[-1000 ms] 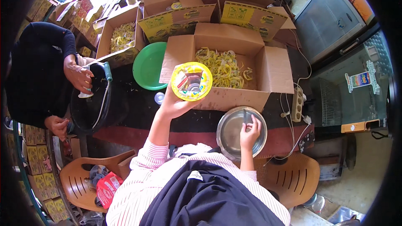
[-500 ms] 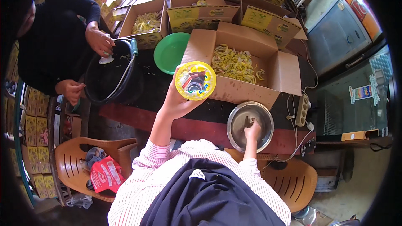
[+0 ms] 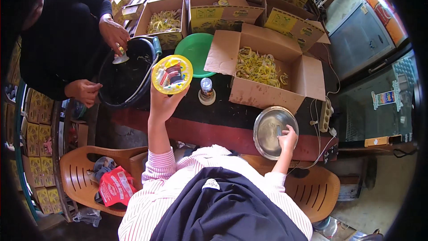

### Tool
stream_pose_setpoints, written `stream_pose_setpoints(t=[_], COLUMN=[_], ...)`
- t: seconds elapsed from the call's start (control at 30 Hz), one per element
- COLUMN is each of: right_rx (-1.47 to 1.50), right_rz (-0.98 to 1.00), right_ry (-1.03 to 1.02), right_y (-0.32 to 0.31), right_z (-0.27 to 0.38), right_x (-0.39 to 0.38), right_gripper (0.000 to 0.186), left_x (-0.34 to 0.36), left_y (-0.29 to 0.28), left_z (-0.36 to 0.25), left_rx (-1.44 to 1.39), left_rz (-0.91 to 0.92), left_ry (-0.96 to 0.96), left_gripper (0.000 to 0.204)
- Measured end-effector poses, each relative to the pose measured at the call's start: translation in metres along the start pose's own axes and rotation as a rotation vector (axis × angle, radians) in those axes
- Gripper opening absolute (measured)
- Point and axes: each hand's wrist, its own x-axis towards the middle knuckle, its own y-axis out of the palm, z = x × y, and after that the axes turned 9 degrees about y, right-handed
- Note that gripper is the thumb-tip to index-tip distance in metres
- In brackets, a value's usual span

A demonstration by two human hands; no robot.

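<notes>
The left hand (image 3: pixel 162 102) gripped a filled round yellow plastic tub (image 3: pixel 172 74), while the right hand (image 3: pixel 287 138) pinched something small, contents unclear, inside a round steel bowl (image 3: pixel 273 131).

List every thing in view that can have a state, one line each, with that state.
Left hand: raised, holding the yellow plate.
Yellow plate: held up, carrying small colourful items.
Right hand: inside the steel bowl.
Steel bowl: on the table, nearly empty.
Cardboard box: flaps open, yellow pieces inside.
Small bottle: upright, capped.
Green plate: empty.
</notes>
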Motion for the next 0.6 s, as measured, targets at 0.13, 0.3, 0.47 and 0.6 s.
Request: stream_pose_setpoints(t=[0.13, 0.3, 0.47, 0.6], right_rx=[0.166, 0.348, 0.131, 0.274], right_rz=[-0.136, -0.249, -0.211, -0.341], right_ry=[-0.034, 0.002, 0.018, 0.003], right_y=[-0.006, -0.008, 0.0, -0.007], right_z=[0.022, 0.039, 0.037, 0.06], right_x=[-0.021, -0.037, -0.041, -0.05], right_gripper=[0.062, 0.058, 0.049, 0.042], left_x=[0.002, 0.006, 0.011, 0.013], left_y=[-0.018, -0.034, -0.042, -0.05], left_z=[0.007, 0.01, 0.012, 0.013], left_rx=[0.029, -0.007, -0.054, -0.089], left_rz=[0.026, 0.054, 0.112, 0.133], left_ry=[0.017, -0.019, -0.039, -0.041], left_gripper=[0.048, 0.047, 0.049, 0.053])
